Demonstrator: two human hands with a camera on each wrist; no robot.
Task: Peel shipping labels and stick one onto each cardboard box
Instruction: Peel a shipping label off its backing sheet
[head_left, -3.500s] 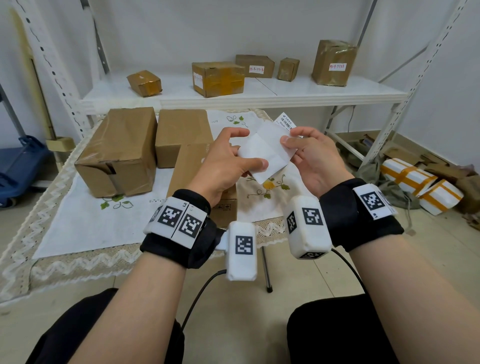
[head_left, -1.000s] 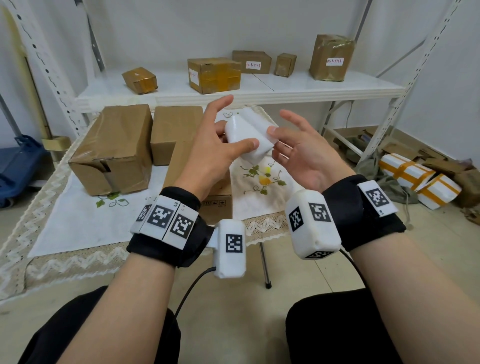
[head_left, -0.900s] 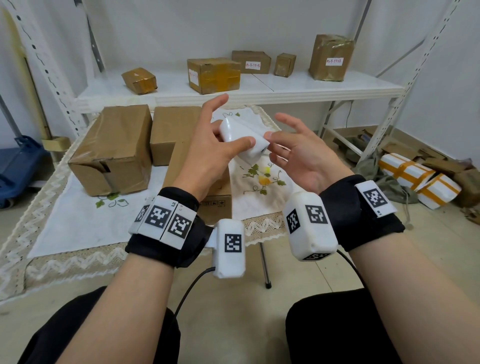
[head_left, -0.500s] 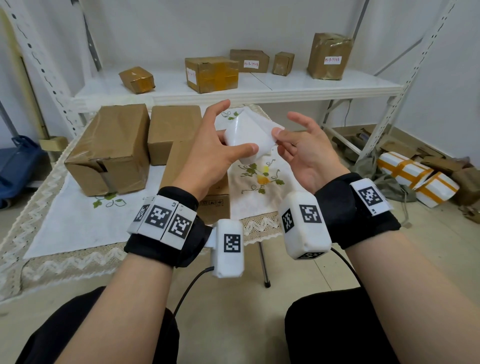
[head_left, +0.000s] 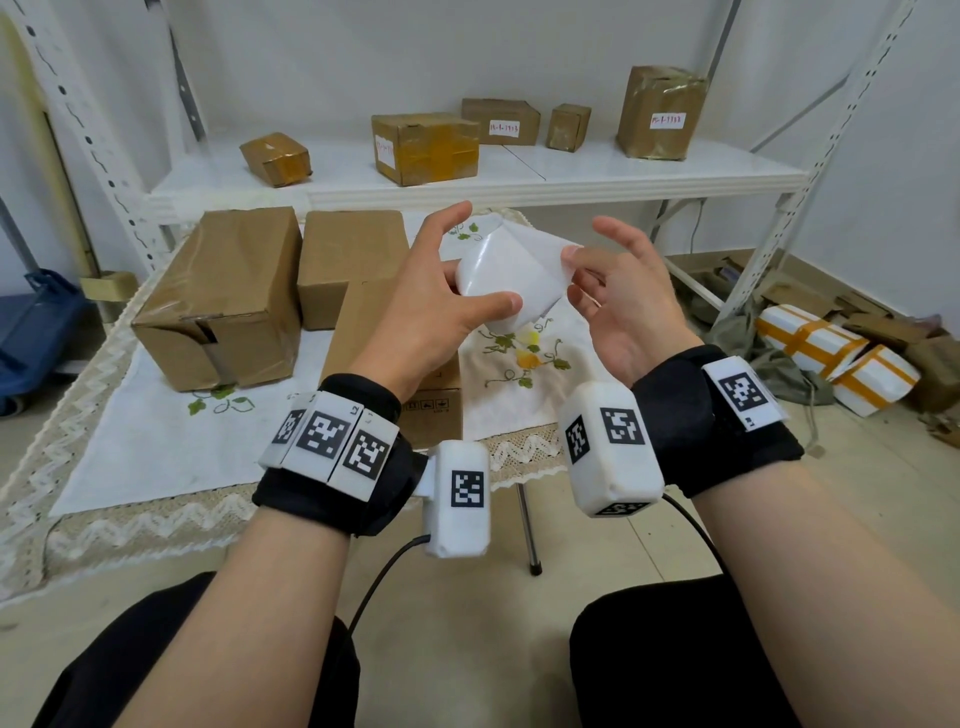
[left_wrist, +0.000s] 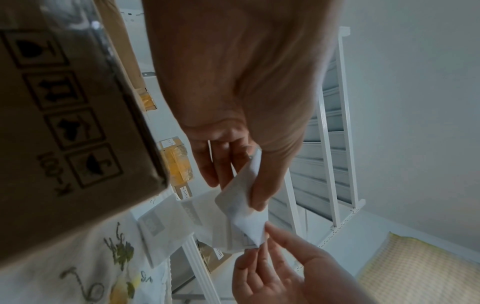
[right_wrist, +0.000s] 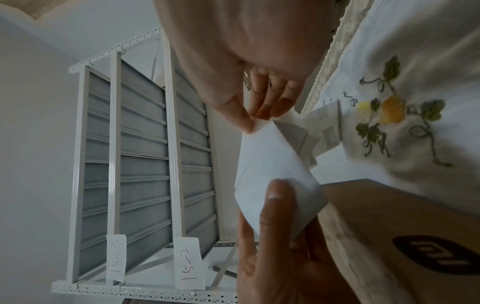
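Observation:
A white label sheet (head_left: 511, 275) is held up above the table between both hands, bent into a curl. My left hand (head_left: 470, 283) grips its left end, thumb in front and fingers behind. My right hand (head_left: 570, 258) pinches the sheet's upper right corner with thumb and fingertips. The left wrist view shows the label sheet (left_wrist: 241, 207) folding over at that pinched corner. In the right wrist view my left thumb presses on the label sheet (right_wrist: 272, 164). Three plain cardboard boxes stand on the table: a large one (head_left: 223, 296), a second (head_left: 353, 260) and a third (head_left: 431, 410) under my left hand.
More label sheets (right_wrist: 327, 127) lie on the embroidered tablecloth (head_left: 156, 431) beyond my hands. The white shelf (head_left: 519, 189) behind the table carries several taped boxes, some bearing labels (head_left: 504, 127). White wrapped parcels (head_left: 831, 358) lie on the floor at right.
The sheet has curled more and sits slightly higher. My right fingers, spread against its edge a second ago, now pinch its upper right corner. My left hand's grip is unchanged.

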